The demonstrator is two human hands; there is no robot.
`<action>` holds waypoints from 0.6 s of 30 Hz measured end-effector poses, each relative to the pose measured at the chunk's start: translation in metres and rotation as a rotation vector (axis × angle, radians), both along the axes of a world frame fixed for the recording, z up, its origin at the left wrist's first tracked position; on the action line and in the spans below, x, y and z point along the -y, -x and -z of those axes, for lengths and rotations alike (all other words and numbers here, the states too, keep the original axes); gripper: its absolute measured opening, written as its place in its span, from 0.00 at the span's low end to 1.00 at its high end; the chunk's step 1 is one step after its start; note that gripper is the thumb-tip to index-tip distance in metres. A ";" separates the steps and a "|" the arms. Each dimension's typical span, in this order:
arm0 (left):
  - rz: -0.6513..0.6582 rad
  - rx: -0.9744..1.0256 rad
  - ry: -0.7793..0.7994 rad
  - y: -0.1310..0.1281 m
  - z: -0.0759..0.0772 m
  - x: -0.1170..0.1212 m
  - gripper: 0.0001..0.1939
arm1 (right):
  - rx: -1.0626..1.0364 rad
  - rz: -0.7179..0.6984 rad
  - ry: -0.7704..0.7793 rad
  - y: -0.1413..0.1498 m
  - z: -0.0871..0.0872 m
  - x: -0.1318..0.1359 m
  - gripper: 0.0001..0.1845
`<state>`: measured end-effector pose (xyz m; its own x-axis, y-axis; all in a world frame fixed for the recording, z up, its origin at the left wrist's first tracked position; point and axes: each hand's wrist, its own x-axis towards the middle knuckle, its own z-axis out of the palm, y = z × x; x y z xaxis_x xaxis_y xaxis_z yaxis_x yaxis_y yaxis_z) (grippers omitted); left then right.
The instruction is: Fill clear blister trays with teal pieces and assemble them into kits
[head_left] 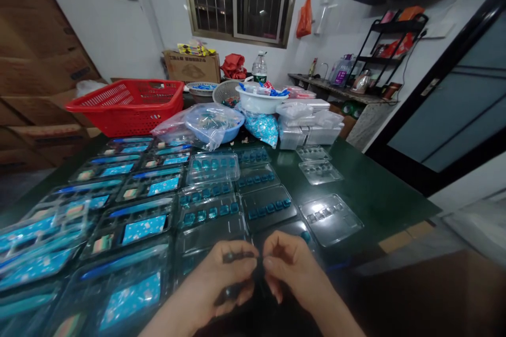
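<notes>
My left hand is closed in a loose curl, with small dark teal pieces showing between its fingers. Close beside it, my right hand is pinched, thumb against forefinger; whatever may be between them is too small to make out. Both hands hover over the near edge of the table, fingertips almost meeting. Just beyond them lie clear plastic trays, several with a row of teal blocks in their slots. One clear tray to the right has no blocks in its row. My hands partly cover the nearest trays.
Left, rows of filled trays hold blue pens and patterned blue pads. Behind stand a red basket, a blue basin under plastic, a white basin and stacked clear trays. The green table extends right, near cardboard.
</notes>
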<state>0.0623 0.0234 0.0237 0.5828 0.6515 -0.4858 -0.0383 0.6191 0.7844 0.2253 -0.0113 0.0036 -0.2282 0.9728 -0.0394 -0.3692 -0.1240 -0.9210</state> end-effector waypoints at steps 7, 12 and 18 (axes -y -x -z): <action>-0.112 0.139 0.123 0.006 0.005 -0.001 0.08 | -0.188 -0.048 0.131 0.005 0.000 0.002 0.11; -0.040 0.359 0.275 0.007 0.009 -0.003 0.08 | -0.244 -0.034 0.131 0.007 -0.002 -0.001 0.10; -0.061 0.363 0.267 0.008 0.011 0.002 0.09 | -0.078 0.035 0.022 0.010 -0.007 -0.002 0.10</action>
